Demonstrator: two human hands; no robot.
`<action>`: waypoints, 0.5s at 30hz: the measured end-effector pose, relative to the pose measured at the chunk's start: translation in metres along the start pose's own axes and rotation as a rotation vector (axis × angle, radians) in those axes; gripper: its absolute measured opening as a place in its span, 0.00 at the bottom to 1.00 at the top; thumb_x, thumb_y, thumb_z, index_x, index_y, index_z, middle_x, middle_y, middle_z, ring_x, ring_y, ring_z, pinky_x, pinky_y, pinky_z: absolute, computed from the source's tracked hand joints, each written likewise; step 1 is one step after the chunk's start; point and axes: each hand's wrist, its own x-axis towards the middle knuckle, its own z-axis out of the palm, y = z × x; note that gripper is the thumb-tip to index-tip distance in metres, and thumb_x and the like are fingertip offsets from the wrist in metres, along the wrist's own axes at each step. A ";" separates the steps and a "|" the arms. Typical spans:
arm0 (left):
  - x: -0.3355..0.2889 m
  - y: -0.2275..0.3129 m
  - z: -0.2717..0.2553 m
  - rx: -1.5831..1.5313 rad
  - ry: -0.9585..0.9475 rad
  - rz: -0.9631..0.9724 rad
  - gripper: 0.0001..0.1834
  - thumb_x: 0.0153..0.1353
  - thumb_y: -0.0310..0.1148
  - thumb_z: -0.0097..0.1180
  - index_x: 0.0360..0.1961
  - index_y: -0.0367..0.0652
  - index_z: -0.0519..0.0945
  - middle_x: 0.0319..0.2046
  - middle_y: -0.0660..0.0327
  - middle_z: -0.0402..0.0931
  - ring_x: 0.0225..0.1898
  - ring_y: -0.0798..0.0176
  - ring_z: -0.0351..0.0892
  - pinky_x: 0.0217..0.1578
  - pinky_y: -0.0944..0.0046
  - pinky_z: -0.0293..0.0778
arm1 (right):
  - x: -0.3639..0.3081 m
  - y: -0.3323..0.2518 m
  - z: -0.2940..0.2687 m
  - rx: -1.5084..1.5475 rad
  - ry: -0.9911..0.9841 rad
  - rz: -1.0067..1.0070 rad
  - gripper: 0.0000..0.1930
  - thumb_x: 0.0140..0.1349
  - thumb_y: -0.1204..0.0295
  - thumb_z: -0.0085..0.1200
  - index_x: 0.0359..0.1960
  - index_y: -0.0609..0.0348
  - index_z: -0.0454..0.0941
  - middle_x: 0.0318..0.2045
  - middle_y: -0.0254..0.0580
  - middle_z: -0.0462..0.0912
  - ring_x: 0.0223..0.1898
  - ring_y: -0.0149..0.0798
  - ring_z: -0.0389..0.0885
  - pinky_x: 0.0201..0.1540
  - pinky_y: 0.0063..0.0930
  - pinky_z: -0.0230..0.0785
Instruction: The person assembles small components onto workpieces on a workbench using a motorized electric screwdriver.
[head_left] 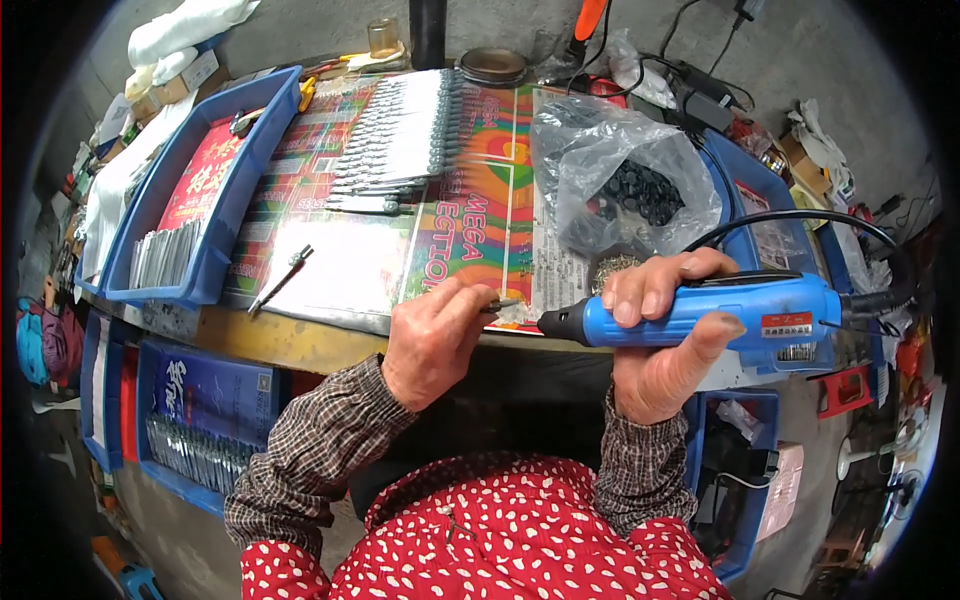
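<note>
My right hand (668,378) is wrapped around a blue electric screwdriver (745,312), held level with its black nose toward the left. My left hand (430,340) is closed in a pinch on a small dark metal part (502,304), just short of the screwdriver's nose. Most of that part is hidden by the fingers. Beyond, slim silver parts with dark ends (395,150) lie in a row on the printed sheet. One slim rod with a black end (280,280) lies apart, left of my left hand. Small screws (615,266) sit behind the screwdriver.
An open clear plastic bag (575,150) of black pieces (645,192) lies right of the row. A blue tray (225,240) with metal strips stands at left. The screwdriver's black cable (810,214) loops at right. Another blue bin (190,490) sits below the table edge.
</note>
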 end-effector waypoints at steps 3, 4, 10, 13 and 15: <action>-0.004 0.010 -0.009 -0.127 0.070 -0.092 0.11 0.50 0.17 0.53 0.36 0.37 0.73 0.25 0.57 0.73 0.23 0.59 0.75 0.22 0.67 0.69 | -0.002 -0.004 0.004 -0.001 -0.089 -0.022 0.26 0.47 0.53 0.60 0.38 0.55 0.62 0.20 0.38 0.70 0.21 0.35 0.72 0.32 0.33 0.65; -0.006 0.018 -0.016 -0.295 -0.009 -0.325 0.09 0.53 0.18 0.50 0.37 0.35 0.72 0.25 0.58 0.73 0.23 0.66 0.73 0.22 0.70 0.68 | -0.003 -0.004 0.004 0.009 -0.106 -0.039 0.26 0.47 0.55 0.61 0.38 0.56 0.62 0.20 0.39 0.71 0.21 0.36 0.72 0.32 0.33 0.66; -0.027 0.036 -0.033 -0.809 -0.093 -0.848 0.07 0.59 0.20 0.44 0.39 0.34 0.71 0.24 0.65 0.73 0.20 0.78 0.67 0.19 0.77 0.65 | -0.008 -0.003 0.013 0.003 -0.189 -0.065 0.26 0.48 0.57 0.61 0.39 0.58 0.61 0.19 0.41 0.71 0.20 0.36 0.72 0.29 0.33 0.67; -0.045 0.041 -0.036 -0.930 0.020 -0.919 0.07 0.59 0.21 0.45 0.39 0.33 0.71 0.24 0.65 0.72 0.20 0.78 0.66 0.19 0.78 0.64 | -0.012 -0.003 0.021 0.012 -0.206 -0.049 0.27 0.47 0.57 0.63 0.39 0.59 0.62 0.19 0.41 0.71 0.20 0.37 0.73 0.27 0.32 0.67; -0.057 0.046 -0.036 -0.921 0.057 -0.917 0.07 0.60 0.21 0.45 0.39 0.32 0.71 0.23 0.65 0.71 0.20 0.79 0.66 0.19 0.79 0.64 | -0.014 -0.002 0.024 0.048 -0.242 -0.035 0.28 0.46 0.57 0.65 0.39 0.61 0.63 0.20 0.42 0.72 0.20 0.37 0.73 0.25 0.31 0.67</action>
